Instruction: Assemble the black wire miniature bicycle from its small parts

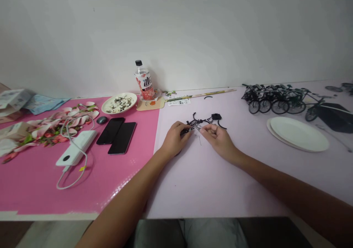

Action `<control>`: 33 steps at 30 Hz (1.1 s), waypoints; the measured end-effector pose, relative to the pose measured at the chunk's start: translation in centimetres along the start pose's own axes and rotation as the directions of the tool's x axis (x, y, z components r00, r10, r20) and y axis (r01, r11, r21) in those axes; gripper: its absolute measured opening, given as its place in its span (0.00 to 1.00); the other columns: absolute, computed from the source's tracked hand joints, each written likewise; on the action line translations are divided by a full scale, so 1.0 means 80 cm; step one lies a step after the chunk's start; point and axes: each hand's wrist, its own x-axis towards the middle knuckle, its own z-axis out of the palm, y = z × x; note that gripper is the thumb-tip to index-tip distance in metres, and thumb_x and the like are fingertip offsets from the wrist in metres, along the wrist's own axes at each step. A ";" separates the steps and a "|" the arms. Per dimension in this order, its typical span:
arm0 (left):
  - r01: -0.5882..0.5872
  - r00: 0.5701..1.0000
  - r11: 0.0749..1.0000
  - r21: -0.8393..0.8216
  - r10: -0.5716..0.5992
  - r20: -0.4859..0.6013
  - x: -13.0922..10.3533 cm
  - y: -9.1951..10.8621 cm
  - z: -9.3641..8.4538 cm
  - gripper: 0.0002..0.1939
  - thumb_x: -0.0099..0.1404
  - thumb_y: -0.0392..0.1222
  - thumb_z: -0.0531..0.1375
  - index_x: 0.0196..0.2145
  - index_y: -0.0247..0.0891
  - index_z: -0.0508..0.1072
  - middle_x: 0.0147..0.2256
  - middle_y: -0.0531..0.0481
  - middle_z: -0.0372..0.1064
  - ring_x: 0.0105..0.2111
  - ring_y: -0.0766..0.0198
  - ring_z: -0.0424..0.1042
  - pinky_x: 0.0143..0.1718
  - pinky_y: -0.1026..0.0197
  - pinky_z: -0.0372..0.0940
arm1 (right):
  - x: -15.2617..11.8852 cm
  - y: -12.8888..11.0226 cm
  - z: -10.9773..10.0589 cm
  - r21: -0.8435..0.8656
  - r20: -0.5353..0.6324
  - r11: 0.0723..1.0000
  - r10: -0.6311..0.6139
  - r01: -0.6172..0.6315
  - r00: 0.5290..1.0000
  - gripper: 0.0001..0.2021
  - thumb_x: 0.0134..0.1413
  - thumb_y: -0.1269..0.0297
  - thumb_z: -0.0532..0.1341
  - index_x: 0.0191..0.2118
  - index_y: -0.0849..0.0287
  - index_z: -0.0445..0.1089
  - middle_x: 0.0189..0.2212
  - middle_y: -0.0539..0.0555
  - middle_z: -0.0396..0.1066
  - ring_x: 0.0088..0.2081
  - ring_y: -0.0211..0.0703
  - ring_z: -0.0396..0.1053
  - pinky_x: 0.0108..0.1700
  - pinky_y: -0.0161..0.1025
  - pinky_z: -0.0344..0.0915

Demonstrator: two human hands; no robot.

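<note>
Over the pale pink sheet, my left hand is closed on a small black model bicycle part between thumb and fingers. Close on its right, my right hand pinches a tiny silvery or clear piece, too small to name. The fingertips of both hands nearly meet. A thin wire-like piece shows just below them. Behind the fingers lie loose black bicycle parts, a black block-like part and a curved black strip.
Finished-looking model bicycles stand in a row at back right, near stacked white plates. On the left are two phones, a white power bank with cable, artificial petals, a plate of bits and a bottle.
</note>
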 end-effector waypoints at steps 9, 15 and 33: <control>-0.046 0.993 0.999 0.007 0.044 0.110 -0.001 -0.002 -0.006 0.19 0.73 0.51 0.60 0.54 0.37 0.77 0.47 0.39 0.71 0.49 0.52 0.72 0.56 0.48 0.68 | 0.002 0.011 -0.001 0.031 -0.006 0.999 -0.022 0.023 1.000 0.21 0.58 0.40 0.65 0.37 0.55 0.72 0.24 0.45 0.53 0.25 0.38 0.51 0.27 0.37 0.52; -0.083 0.988 0.993 0.081 0.071 0.138 -0.002 -0.002 -0.005 0.22 0.76 0.53 0.55 0.56 0.37 0.77 0.49 0.38 0.68 0.50 0.51 0.71 0.57 0.47 0.67 | 0.002 0.011 -0.001 0.040 0.002 0.999 -0.021 0.021 1.000 0.20 0.58 0.41 0.66 0.37 0.56 0.72 0.24 0.45 0.52 0.25 0.37 0.51 0.27 0.37 0.51; -0.159 0.976 0.981 0.108 0.140 0.164 -0.004 0.008 0.000 0.13 0.74 0.40 0.53 0.48 0.38 0.76 0.46 0.39 0.67 0.48 0.52 0.68 0.53 0.48 0.68 | 0.003 0.008 -0.001 0.081 0.078 0.996 0.041 -0.048 0.996 0.26 0.55 0.36 0.66 0.38 0.57 0.74 0.22 0.44 0.51 0.23 0.36 0.48 0.24 0.37 0.47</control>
